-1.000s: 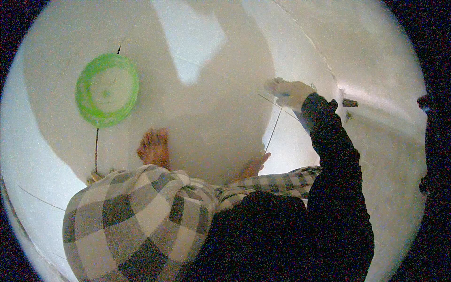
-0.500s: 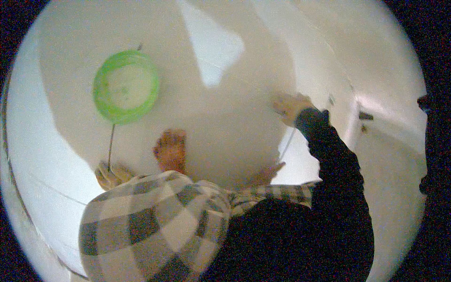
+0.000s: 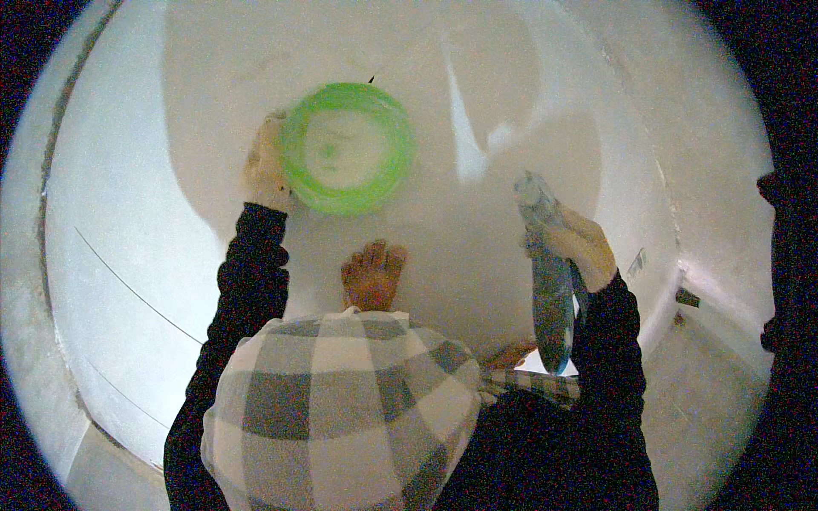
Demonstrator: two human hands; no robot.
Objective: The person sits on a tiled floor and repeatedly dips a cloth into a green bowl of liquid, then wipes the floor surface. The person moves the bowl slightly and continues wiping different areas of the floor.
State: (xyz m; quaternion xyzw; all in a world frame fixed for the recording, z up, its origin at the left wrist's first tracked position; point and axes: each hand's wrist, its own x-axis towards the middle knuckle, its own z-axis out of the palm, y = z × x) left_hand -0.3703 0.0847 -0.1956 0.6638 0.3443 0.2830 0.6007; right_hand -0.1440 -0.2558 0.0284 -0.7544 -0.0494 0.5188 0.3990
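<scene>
A round, bright green ring-like thing (image 3: 396, 153) with a pale middle stands out against the light floor, slightly left of centre. My left hand (image 3: 266, 166) is at its left edge, fingers bent against the rim and partly hidden. A thin dark tip (image 3: 371, 79) sticks out beyond the far rim. To the right, my right hand (image 3: 579, 243) is closed around a long, shiny dark-grey object (image 3: 552, 307) with a paler, crumpled far end. Blur hides what kind of object it is.
My bare foot (image 3: 373, 271) rests on the floor between my hands, below the green thing. Checked cloth (image 3: 341, 383) covers my raised knee in front. A low ledge (image 3: 724, 307) lies at the right, and a curved dark edge (image 3: 49, 196) bounds the left.
My right hand, earlier empty and outstretched, now holds the long grey object. My left hand has moved from the near end of a thin stick up to the green rim. The view has shifted.
</scene>
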